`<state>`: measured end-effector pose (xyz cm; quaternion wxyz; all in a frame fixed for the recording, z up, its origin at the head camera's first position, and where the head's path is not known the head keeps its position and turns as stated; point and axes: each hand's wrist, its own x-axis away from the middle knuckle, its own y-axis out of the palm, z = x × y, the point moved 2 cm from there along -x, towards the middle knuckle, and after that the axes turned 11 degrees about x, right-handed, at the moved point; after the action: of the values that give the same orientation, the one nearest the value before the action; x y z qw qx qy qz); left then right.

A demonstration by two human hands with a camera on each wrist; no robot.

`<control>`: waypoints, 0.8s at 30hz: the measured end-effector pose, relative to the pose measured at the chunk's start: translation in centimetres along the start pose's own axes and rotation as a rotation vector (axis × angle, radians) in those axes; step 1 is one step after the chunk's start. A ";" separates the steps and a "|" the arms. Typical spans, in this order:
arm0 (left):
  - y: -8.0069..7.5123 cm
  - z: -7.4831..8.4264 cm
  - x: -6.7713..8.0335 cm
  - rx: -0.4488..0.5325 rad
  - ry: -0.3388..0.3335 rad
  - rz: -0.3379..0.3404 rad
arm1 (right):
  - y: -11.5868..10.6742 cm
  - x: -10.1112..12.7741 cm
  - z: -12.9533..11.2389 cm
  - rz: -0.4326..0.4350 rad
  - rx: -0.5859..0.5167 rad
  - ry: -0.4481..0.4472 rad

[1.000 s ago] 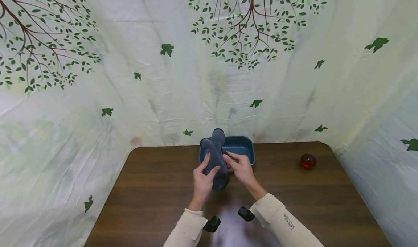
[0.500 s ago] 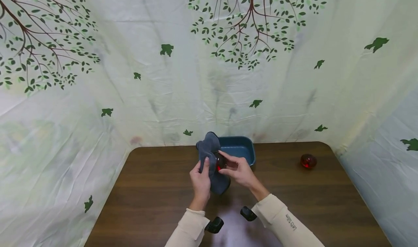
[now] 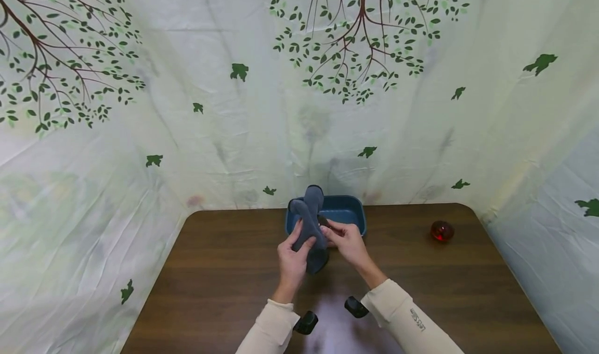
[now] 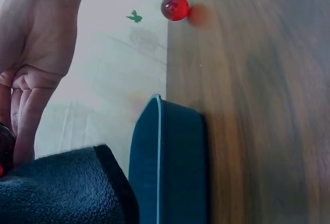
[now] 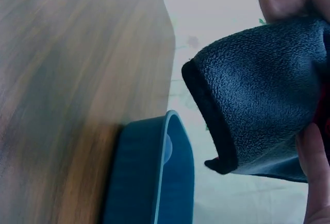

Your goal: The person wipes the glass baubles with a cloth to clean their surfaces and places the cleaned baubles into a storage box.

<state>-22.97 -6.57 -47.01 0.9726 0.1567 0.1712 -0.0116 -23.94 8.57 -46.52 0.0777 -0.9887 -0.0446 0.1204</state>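
My left hand (image 3: 292, 255) grips a grey-blue cloth (image 3: 309, 234) with dark edging, thumb on its near face. The cloth is folded over a dark red glass ball (image 4: 6, 149), which is mostly hidden by it in the head view. From the other side my right hand (image 3: 348, 242) holds the ball against the cloth. Both hands are in the air at the front of a blue basin (image 3: 352, 204). In the right wrist view, a fingertip (image 5: 313, 154) presses beside the red surface, under the cloth's fold.
A second red glass ball (image 3: 442, 231) sits on the brown table (image 3: 224, 271), toward the back right. Inside the basin, a pale round thing (image 5: 168, 149) shows in the right wrist view. A curtain printed with leaves (image 3: 262, 115) hangs behind the table.
Half a second ago the cloth leaned left, baring the ball between the right fingers. It has now swung back to the right over the ball, much as one second ago.
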 end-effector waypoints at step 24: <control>0.5 0.9 2.1 0.106 -0.068 0.050 | 0.1 1.8 -0.6 -0.008 -0.076 0.008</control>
<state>-20.71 -6.30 -46.76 0.9682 0.2117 0.1331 -0.0016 -22.02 8.54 -46.42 0.0409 -0.9912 -0.0526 0.1142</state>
